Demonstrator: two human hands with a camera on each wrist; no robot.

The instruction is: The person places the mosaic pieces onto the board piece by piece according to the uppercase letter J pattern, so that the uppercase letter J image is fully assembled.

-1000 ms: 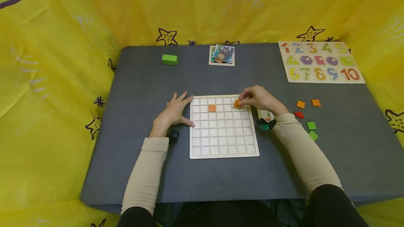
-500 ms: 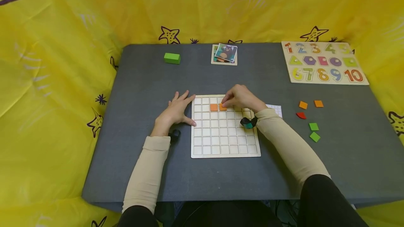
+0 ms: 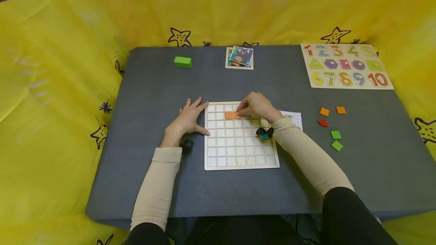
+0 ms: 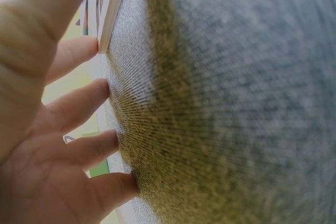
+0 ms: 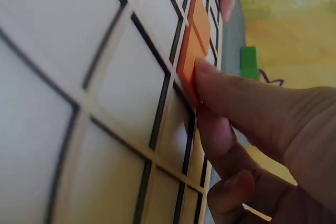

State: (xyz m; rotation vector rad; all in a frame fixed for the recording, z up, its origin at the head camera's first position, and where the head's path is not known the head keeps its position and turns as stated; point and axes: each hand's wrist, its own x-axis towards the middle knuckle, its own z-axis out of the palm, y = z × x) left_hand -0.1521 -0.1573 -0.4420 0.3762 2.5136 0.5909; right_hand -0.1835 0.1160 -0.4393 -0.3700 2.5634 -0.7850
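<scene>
One grey tabletop [image 3: 238, 192] spreads on all sides of a white gridded board [image 3: 235, 150], with a wide strip between the board and the tabletop's near edge. Left of the board, the left hand [image 3: 185, 122] lies with fingers apart, its thumb on the board's border; the left wrist view alone shows one fingertip against the board's wooden side. Over the board's right half reaches the right hand [image 3: 257, 105], with thumb and forefinger clamped on an orange tile [image 5: 190, 56] at the board's second row from the far edge. A gridded card [image 3: 296, 119] lies just right of the board. The head view shows the held tile partly covered by fingers; the right wrist view shows it touching a second orange tile [image 3: 228, 115].
</scene>
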